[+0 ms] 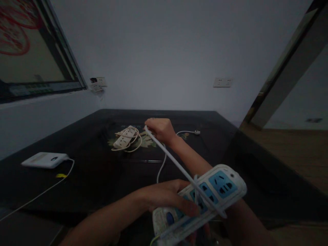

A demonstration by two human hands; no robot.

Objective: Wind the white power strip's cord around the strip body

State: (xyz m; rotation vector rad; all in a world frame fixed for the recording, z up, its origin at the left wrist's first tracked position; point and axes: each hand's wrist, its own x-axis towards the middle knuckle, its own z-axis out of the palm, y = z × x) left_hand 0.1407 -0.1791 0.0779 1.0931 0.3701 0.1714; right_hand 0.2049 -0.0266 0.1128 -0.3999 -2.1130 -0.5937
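Note:
A white power strip [225, 201] with blue socket faces is tilted in front of me, low in the view. My left hand [171, 198] grips it near its lower left end, thumb across the sockets. White cord [176, 164] is wrapped around the strip's middle and runs taut up to my right hand [160, 129], closed on it farther out over the table. My right forearm passes behind the strip. From the right hand a slack stretch of cord hangs down to the table, and the cord's plug [196, 132] lies at the right.
On the dark table [102, 191] lies a second power strip [124, 137] with its cord coiled about it. At the left is a white device [45, 160] with a cable, beside a small yellow piece [61, 175]. Wall sockets [222, 82] are behind the table.

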